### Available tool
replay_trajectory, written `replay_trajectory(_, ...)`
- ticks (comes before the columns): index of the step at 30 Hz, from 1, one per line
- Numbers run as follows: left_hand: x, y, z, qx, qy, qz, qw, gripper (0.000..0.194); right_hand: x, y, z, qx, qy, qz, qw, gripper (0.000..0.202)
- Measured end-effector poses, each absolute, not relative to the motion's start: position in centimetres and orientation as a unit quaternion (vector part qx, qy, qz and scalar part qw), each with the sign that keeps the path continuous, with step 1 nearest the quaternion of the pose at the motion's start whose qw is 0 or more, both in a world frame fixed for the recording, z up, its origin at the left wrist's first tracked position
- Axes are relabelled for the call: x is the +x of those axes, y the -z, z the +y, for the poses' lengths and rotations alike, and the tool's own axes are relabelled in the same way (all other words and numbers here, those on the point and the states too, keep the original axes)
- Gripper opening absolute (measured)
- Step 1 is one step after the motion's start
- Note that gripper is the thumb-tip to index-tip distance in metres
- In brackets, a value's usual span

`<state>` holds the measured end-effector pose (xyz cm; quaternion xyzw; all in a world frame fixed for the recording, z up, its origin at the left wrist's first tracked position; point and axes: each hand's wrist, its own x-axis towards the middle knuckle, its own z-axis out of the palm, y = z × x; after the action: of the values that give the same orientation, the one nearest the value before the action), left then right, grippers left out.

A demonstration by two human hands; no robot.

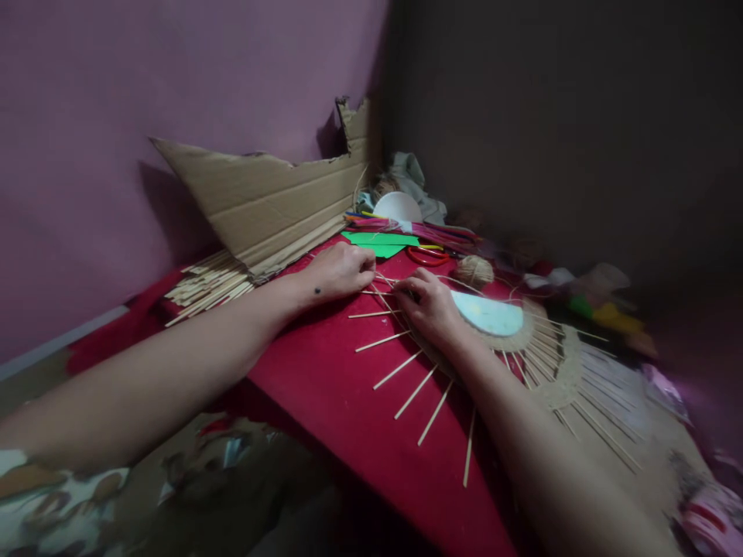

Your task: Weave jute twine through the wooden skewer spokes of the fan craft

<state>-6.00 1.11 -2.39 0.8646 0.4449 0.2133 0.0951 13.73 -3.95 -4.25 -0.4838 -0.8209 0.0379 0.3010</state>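
A half-round fan-shaped piece lies on the red cloth, with thin wooden sticks (416, 393) spreading from it and a pale blue half disc (493, 313) at its middle. My left hand (344, 267) is closed in a pinch on a thin strand of twine (380, 289), just beyond the stick ends. Close beside it, my right hand (430, 308) presses its fingers together on the twine at the piece's far left part. That hand and forearm hide some of the sticks. Behind my right hand rests a ball of twine (474, 271).
Torn cardboard (279, 205) leans against the wall, beside a bundle of loose sticks (206, 285). Green sheets (380, 243), red-handled scissors (428, 255) and coloured strands (441, 232) lie at the back. The red table cloth (348, 418) ends at the near edge.
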Motion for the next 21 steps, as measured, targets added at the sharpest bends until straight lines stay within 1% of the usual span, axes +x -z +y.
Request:
replay_trajectory(3,-5.7,2.3,0.9,0.863,-0.219,0.447,0.081,0.021,13.5,4.1,-3.9,-0.485,-0.031,-0.827,0.283,0.014)
replay_trajectory(7,-5.6,1.8,0.9,0.849,-0.258,0.448,0.107,0.020,12.6,3.3,-4.0,-0.513,0.026,-0.834,0.200,0.012)
replay_trajectory(10,-6.0,1.3,1.1,0.835,-0.260,0.464,0.142,0.015,12.1,2.9,-4.0,-0.537,0.071,-0.828,0.145,0.014)
replay_trajectory(13,-6.5,0.8,1.3,0.828,-0.203,0.498,0.156,0.008,11.9,2.8,-4.1,-0.542,0.097,-0.825,0.124,0.018)
replay_trajectory(17,-7.0,0.3,1.0,0.821,-0.093,0.536,0.175,0.009,11.8,2.5,-4.2,-0.542,0.094,-0.828,0.106,0.020)
replay_trajectory(21,-7.4,0.2,1.0,0.811,-0.063,0.536,0.225,0.010,11.6,2.2,-4.4,-0.545,0.078,-0.829,0.098,0.019)
